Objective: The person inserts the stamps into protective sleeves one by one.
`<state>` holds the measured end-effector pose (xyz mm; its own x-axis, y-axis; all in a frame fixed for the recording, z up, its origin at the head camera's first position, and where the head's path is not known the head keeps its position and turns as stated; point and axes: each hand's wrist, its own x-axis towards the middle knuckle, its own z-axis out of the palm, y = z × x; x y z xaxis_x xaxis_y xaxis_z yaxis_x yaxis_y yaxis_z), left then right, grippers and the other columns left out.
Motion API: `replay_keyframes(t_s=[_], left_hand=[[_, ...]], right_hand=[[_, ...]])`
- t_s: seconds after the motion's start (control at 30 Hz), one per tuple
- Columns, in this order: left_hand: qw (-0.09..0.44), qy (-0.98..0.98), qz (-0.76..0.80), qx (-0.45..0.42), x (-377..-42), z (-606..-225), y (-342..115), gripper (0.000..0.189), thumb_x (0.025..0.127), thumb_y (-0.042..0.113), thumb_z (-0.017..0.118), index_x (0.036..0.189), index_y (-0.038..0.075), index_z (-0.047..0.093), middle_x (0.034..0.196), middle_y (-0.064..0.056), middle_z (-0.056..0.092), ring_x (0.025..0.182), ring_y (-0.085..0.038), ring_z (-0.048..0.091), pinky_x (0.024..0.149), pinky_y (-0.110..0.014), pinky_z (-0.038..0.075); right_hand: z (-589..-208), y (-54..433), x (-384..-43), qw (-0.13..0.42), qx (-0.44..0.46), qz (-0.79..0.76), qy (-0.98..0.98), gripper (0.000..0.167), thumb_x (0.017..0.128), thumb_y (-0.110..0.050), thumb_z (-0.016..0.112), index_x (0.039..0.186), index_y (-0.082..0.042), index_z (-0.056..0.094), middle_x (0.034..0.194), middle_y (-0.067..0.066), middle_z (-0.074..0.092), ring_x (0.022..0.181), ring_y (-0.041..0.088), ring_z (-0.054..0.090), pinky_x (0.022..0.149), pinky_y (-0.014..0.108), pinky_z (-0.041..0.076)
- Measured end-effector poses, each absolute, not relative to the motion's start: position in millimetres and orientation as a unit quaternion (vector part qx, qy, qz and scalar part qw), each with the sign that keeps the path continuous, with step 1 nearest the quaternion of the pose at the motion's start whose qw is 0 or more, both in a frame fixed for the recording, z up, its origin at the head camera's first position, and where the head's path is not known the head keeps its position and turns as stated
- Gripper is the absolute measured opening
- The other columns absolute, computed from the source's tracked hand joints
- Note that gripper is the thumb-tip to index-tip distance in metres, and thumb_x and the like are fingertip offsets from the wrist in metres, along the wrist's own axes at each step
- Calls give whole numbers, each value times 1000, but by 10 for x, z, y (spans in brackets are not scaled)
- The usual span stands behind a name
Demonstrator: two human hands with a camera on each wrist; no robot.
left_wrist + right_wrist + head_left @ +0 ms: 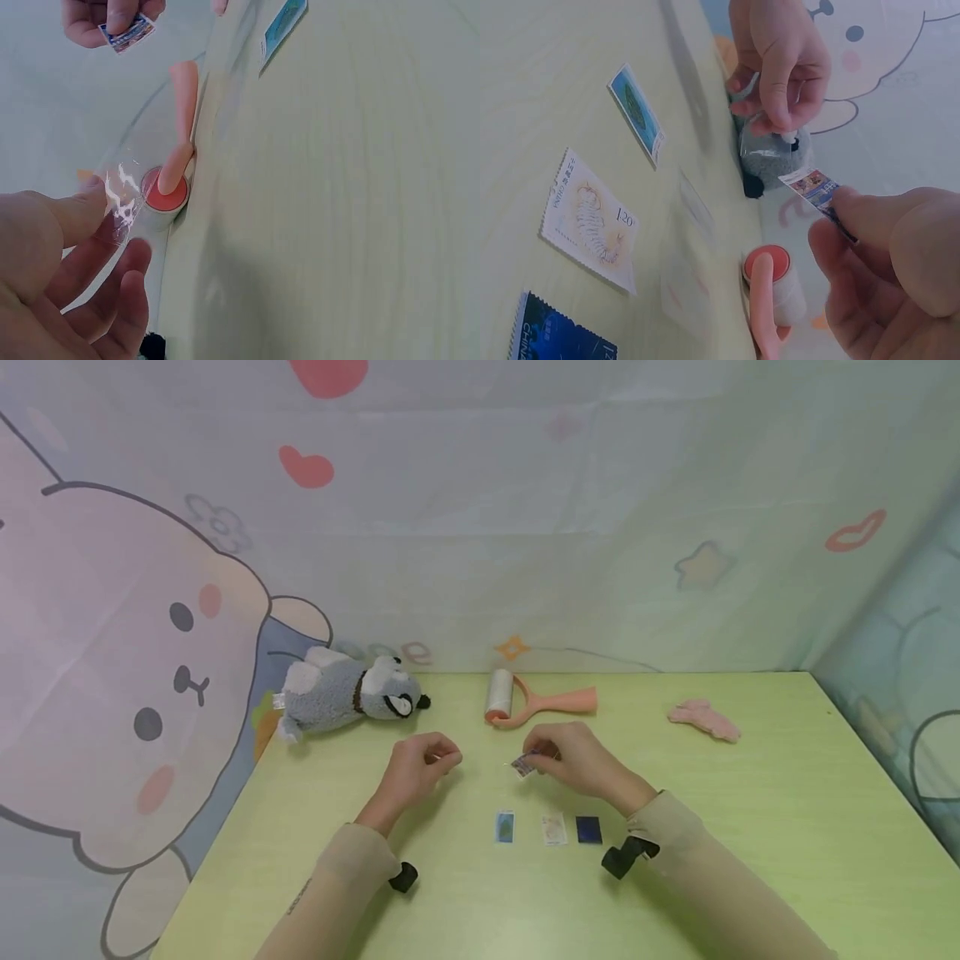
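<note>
Between thumb and fingers my left hand point(417, 767) pinches a small clear plastic sleeve point(124, 191), shiny and see-through. My right hand point(576, 757) pinches a small colourful postage stamp point(815, 191) by one end, above the table. A short gap separates the stamp from the sleeve. On the table nearer the body lie a blue stamp with a green shape point(505, 827), a white stamp marked 1.20 point(591, 221) and a dark blue stamp point(588, 830), side by side.
Behind the hands an orange-handled lint roller point(558, 700) lies on the green table point(480, 910). A grey plush dog point(337, 695) lies at the back left, and a pink cloth item point(705, 719) at the back right. A printed curtain point(487, 527) hangs behind.
</note>
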<state>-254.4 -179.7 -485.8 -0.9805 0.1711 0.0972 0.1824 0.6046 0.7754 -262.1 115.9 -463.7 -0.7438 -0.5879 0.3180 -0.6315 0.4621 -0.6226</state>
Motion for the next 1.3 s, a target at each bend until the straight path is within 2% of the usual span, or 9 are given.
replay_keyframes(t_s=[0.2, 0.43, 0.6, 0.7, 0.83, 0.97, 1.07, 1.3], left_hand=[[25, -896, -435, -87, -2526, -4837, -1777, 6, 98, 23, 78, 93, 20, 79, 98, 4, 75, 88, -17, 68, 70, -33, 56], [37, -886, -453, -92, -2532, -4825, -1744, 7, 99, 21, 77, 95, 18, 82, 89, 3, 77, 81, -16, 68, 69, -32, 55], [28, -873, -476, -97, -2542, -4824, -1731, 12, 100, 20, 75, 98, 10, 82, 90, -10, 78, 78, -23, 69, 65, -30, 53], [18, -867, -488, -101, -2542, -4816, -1727, 16, 101, 20, 74, 101, 6, 81, 92, -16, 77, 79, -26, 70, 65, -30, 53], [-3, -853, -511, -106, -2530, -4799, -1721, 19, 101, 21, 74, 106, 4, 80, 93, -14, 78, 77, -27, 72, 64, -30, 54], [-25, -835, -539, -102, -2521, -4790, -1716, 19, 101, 19, 74, 109, 3, 79, 96, -11, 78, 72, -24, 74, 62, -31, 57], [-33, -829, -550, -102, -2510, -4784, -1711, 19, 99, 15, 76, 112, 1, 77, 99, -12, 78, 75, -21, 74, 64, -31, 59], [-40, -820, -562, -100, -2500, -4757, -1702, 19, 99, 12, 75, 115, 1, 73, 101, -10, 75, 71, -37, 74, 55, -27, 50]], right_hand=[[-4643, 1123, -2617, 35, 353, 381, -854, 9, 96, -15, 80, 93, -16, 72, 82, -10, 71, 74, 3, 64, 70, 25, 55], [-4649, 1112, -2617, 42, 329, 393, -858, 8, 95, -18, 81, 91, -16, 75, 79, -10, 71, 71, 3, 63, 67, 25, 55], [-4628, 1102, -2617, 40, 324, 415, -849, 6, 96, -17, 79, 94, -12, 78, 82, -6, 75, 67, 5, 65, 62, 26, 55], [-4621, 1096, -2618, 41, 324, 418, -848, 5, 98, -17, 78, 96, -13, 79, 84, -5, 75, 69, 5, 66, 63, 26, 55], [-4628, 1091, -2620, 45, 321, 417, -849, 5, 97, -17, 78, 95, -14, 79, 86, -5, 73, 72, 7, 65, 66, 26, 55], [-4630, 1091, -2619, 35, 315, 428, -846, 6, 96, -15, 79, 94, -10, 78, 84, -4, 72, 67, 9, 66, 61, 26, 55], [-4638, 1092, -2620, 27, 309, 434, -846, 5, 96, -13, 79, 96, -8, 78, 85, -3, 74, 67, 9, 68, 60, 26, 56], [-4630, 1091, -2627, 32, 303, 427, -851, 5, 98, -9, 76, 101, -10, 79, 90, -2, 77, 73, 6, 69, 68, 26, 59]])
